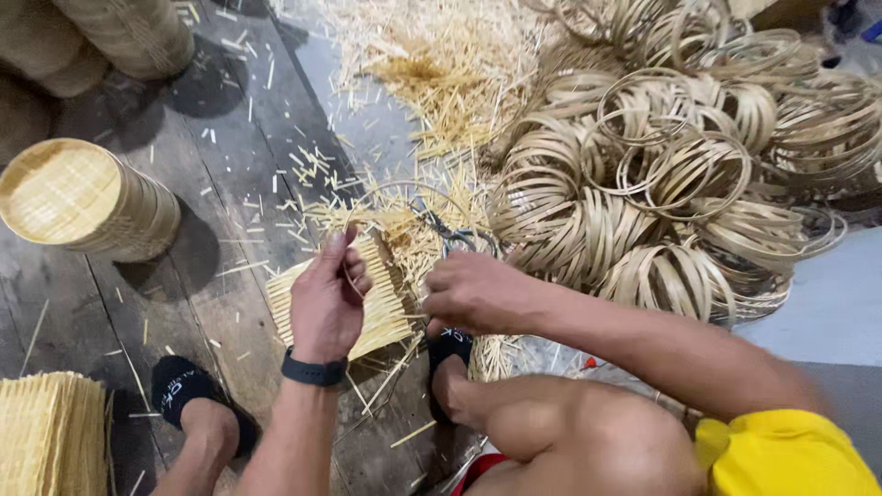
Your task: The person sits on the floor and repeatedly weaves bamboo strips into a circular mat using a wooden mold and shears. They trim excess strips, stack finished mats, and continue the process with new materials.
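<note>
Left hand (326,303) and right hand (473,292) on slat mat (386,308), hoops (661,174) crowding right edge.

Even overhead light, soft shadows, slight wide-angle edge distortion.

We see bare forearms and bare hands, the left hand (326,298) with a black band (313,371) strapped snugly around its wrist, the right hand (473,292) unadorned. We note black ankle socks (179,390) with pale lettering, bare knees, yellow cloth (781,455) and a red hem (478,473).
</note>
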A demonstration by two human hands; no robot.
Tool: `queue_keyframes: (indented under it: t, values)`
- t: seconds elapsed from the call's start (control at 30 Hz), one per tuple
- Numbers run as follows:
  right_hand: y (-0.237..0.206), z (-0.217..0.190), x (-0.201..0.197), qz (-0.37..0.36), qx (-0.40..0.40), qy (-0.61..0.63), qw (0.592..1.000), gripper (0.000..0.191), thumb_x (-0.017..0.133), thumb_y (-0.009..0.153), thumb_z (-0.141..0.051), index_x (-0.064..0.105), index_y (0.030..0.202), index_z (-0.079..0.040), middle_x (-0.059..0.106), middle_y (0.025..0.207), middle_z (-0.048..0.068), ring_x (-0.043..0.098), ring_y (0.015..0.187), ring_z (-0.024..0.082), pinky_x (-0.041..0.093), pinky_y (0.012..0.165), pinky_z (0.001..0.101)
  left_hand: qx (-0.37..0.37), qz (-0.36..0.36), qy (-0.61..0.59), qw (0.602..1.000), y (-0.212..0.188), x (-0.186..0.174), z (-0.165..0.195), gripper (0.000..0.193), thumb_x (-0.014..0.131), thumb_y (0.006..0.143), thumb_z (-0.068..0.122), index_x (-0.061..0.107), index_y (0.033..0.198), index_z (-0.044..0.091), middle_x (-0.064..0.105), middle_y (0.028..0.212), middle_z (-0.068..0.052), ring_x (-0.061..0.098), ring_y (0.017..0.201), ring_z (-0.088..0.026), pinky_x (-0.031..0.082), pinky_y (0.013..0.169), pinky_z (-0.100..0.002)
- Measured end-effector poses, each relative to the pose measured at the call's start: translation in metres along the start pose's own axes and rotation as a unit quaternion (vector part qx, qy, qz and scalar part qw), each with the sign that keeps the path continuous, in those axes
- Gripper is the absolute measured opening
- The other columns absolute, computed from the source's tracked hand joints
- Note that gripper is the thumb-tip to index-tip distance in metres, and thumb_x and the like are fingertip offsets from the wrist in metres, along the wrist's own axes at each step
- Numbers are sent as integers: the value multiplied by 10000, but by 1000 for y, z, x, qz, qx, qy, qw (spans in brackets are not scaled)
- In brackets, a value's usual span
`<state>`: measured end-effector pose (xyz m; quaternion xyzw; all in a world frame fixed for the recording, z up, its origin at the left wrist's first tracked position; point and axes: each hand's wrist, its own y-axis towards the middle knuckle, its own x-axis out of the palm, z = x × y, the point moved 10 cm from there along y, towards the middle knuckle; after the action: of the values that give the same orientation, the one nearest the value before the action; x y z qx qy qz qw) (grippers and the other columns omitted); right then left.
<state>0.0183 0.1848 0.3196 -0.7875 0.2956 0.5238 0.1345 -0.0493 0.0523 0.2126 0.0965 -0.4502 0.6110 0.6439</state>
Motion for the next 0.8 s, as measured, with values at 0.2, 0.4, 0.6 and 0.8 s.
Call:
queue_keyframes:
  t: [0.2,0.4,0.6,0.8]
  values:
    - [45,-51,-83,219,-52,-111,968,430,756,778,-280,672,1129,-46,600,1053,106,606,998,303,505,847,445,-47,5,81,996,-48,-12,17,308,643,988,242,712,1080,-44,540,711,6,397,559,-66,322,484,-211]
    - [88,-59,-43,198,-50,39,978,247,779,858,-232,656,995,-69,564,954,103,592,939,307,514,773,408,-122,-3,76,990,-67,-46,19,254,632,972,277,715,991,38,497,655,31,398,554,-60,276,428,-206]
    - [121,-67,5,153,-51,52,986,159,745,904,-191,663,942,-61,590,876,46,578,820,237,515,669,354,-160,8,249,955,-59,-66,36,640,402,919,718,551,694,137,449,573,26,481,512,-91,310,402,-275]
    - [135,-83,28,187,-57,-97,976,151,727,880,-158,677,933,-26,552,772,51,566,772,213,495,588,327,-157,79,190,966,-55,-82,33,731,361,903,825,281,509,214,255,445,79,218,353,-88,133,357,-284]
